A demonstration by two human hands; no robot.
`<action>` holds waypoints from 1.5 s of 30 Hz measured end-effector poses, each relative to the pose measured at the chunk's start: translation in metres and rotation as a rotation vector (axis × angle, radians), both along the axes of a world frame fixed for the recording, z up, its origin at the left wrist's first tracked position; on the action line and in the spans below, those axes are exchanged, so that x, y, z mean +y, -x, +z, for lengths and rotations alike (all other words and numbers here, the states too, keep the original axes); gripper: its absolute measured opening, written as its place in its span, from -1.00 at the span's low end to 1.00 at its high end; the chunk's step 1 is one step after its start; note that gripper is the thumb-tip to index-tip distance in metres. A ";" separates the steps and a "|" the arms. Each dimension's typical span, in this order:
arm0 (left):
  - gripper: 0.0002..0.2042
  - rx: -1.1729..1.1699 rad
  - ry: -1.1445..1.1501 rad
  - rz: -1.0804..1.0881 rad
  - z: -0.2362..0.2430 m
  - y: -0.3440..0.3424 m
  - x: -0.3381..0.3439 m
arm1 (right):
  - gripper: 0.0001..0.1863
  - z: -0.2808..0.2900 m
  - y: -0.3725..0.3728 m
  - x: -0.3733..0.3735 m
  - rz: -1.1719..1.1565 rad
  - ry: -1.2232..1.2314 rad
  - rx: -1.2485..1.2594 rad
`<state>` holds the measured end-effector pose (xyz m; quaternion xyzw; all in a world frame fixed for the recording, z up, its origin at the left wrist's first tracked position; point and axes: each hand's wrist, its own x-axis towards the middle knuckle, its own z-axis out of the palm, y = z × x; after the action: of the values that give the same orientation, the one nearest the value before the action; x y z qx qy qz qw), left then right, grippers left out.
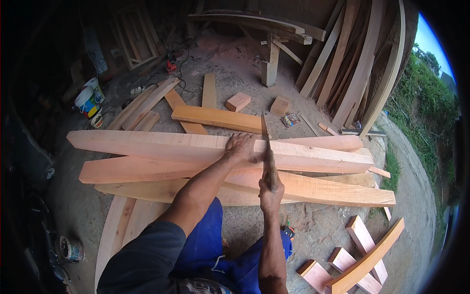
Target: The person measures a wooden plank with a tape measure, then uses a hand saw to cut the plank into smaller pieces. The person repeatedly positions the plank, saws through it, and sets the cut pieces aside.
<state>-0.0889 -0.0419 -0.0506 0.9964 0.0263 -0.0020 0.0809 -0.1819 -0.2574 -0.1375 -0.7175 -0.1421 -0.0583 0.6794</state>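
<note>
While your left hand point(241, 147) presses flat on the top plank point(196, 147) to steady it, your right hand point(270, 188) grips the saw point(267, 147), blade set across that plank's edge.

Dusty dirt floor point(245, 68), stacked long planks point(147, 147), offcut blocks point(238, 101), paint bucket point(89, 98)

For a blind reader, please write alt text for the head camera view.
A person's right hand holds a handsaw upright across the top plank of stacked planks, while the left hand presses on it. Offcut blocks and leaning boards surround them on the dirt floor.
</note>
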 end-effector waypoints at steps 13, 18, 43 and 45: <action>0.18 -0.035 0.015 -0.018 0.000 -0.001 0.003 | -0.48 0.031 0.088 -0.034 -0.048 0.118 0.140; 0.12 0.012 0.017 -0.006 0.008 0.001 0.003 | -0.82 0.016 -0.002 0.008 -0.058 -0.034 0.040; -0.02 0.117 0.150 -0.085 0.019 -0.051 0.057 | -0.33 0.028 0.162 -0.110 -0.372 0.388 -0.342; -0.01 0.114 0.121 -0.096 0.017 -0.045 0.052 | -0.33 0.023 0.158 -0.117 -0.454 0.320 -0.235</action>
<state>-0.0440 0.0097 -0.0341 0.9880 -0.0171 -0.0641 0.1394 -0.3400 -0.3741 -0.1145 -0.8171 -0.0633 -0.2683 0.5064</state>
